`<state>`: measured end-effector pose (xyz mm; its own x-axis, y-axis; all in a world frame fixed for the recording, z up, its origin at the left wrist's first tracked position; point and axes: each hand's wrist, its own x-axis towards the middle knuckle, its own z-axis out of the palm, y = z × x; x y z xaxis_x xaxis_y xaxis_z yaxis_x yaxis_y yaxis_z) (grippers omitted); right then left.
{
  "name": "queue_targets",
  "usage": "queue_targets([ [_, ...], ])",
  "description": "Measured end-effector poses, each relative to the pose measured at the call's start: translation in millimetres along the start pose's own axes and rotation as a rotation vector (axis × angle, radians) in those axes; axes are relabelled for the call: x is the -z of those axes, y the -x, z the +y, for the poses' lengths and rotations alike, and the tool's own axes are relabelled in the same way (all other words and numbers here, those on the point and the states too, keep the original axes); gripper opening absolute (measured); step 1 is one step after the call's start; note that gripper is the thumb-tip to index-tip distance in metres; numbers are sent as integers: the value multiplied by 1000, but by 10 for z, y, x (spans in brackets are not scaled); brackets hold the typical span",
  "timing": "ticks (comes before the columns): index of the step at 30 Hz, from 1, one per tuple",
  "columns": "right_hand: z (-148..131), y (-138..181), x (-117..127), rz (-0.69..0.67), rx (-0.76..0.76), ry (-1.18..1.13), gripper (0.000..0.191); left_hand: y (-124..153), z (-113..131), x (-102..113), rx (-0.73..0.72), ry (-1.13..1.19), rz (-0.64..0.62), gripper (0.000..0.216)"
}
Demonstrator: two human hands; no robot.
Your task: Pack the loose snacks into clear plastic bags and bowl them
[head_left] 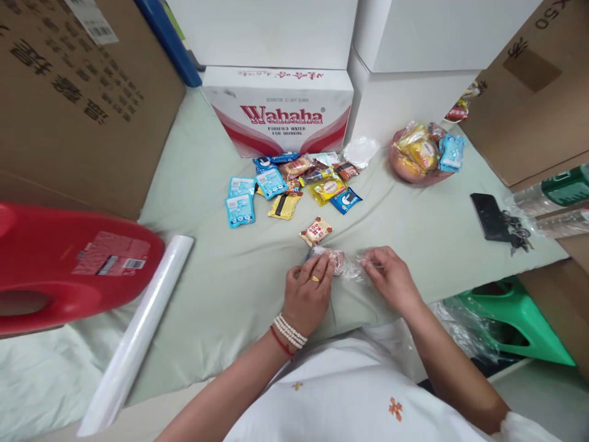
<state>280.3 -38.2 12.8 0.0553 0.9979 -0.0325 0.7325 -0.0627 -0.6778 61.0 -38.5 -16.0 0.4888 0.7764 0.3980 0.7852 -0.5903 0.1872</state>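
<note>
A clear plastic bag [350, 269] with small snack packets inside lies near the table's front edge. My left hand [310, 285], wearing a ring and beaded bracelets, is closed over the bag's filled left part, partly hiding the contents. At the bag's loose right end, my right hand [389, 276] pinches the thin plastic between thumb and fingers. Just beyond my left hand is a cream snack packet [316, 231] with red print. Farther back, a loose pile holds light blue packets [240, 210], a yellow packet [327, 188] and a dark blue packet [346, 200].
Behind the pile stands a Wahaha water carton [280, 110]. A pink bowl [405, 169] of packets sits at the back right, near a black phone [490, 216], keys [519, 235] and bottles [561, 193]. A red jug [69, 264] and white roll [138, 331] lie left.
</note>
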Motion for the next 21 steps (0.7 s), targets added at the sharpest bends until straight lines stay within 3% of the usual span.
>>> queue_targets([
  [3, -326, -183, 25, -71, 1, -56, 13, 17, 43, -46, -8, -16, -39, 46],
  [6, -619, -413, -209, -130, 90, 22, 10, 27, 64, -64, -11, -10, -39, 44],
  [11, -636, -635, -574, -160, 151, 5, 15, 133, -125, 88, 32, 355, 19, 60],
  [14, -562, -551, -567, -124, 210, -17, 20, 201, -289, 181, 397, 572, 89, 53],
  [17, -601, -361, -496, -132, 289, 14, 19, 131, -335, 204, 778, 784, 34, 50],
  [21, -675, -122, -467, -118, 339, 226, 49, -93, -189, 248, 840, 1118, -24, 55],
])
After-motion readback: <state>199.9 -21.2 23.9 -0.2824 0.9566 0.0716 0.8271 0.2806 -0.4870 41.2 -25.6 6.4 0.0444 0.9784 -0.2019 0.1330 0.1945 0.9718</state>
